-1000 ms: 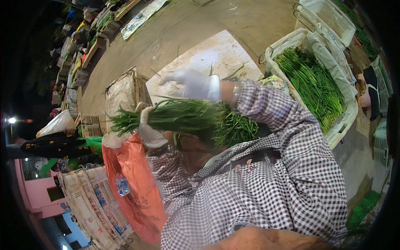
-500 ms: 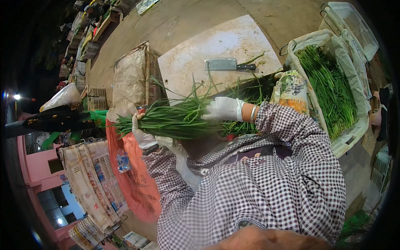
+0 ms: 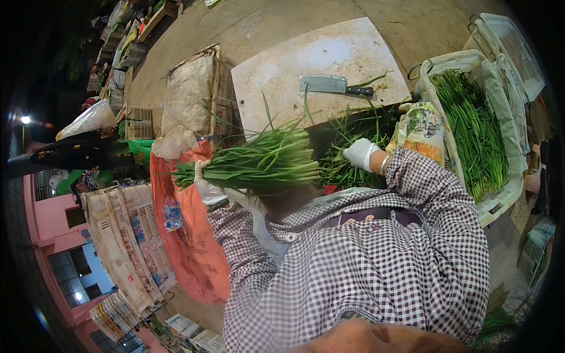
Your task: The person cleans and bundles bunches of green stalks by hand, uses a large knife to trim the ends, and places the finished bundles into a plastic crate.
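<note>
My left hand (image 3: 207, 183), in a white glove, is closed around the leafy end of a bunch of garlic chives (image 3: 265, 157). The bunch lies level in front of me, its pale cut-looking stem ends pointing right. My right hand (image 3: 360, 154), also gloved in white, is apart from the bunch, with its fingers curled in over a dark heap of loose chive leaves (image 3: 340, 141). Whatever it may hold is too small to name. Beyond both hands, a cleaver (image 3: 331, 84) with a black handle lies on a stained white board (image 3: 276, 88).
To the right stands a white lined crate (image 3: 438, 103) packed with chives, beside a printed bag (image 3: 419, 132). A red plastic bag (image 3: 191, 247) hangs at my left, near stacked crates (image 3: 132, 235). A cloth-covered crate (image 3: 187, 97) stands at the board's left.
My right hand has come off the bunch and moved right, over the loose leaves. The bunch's pale stem ends now show. My left hand keeps its hold, slightly shifted right.
</note>
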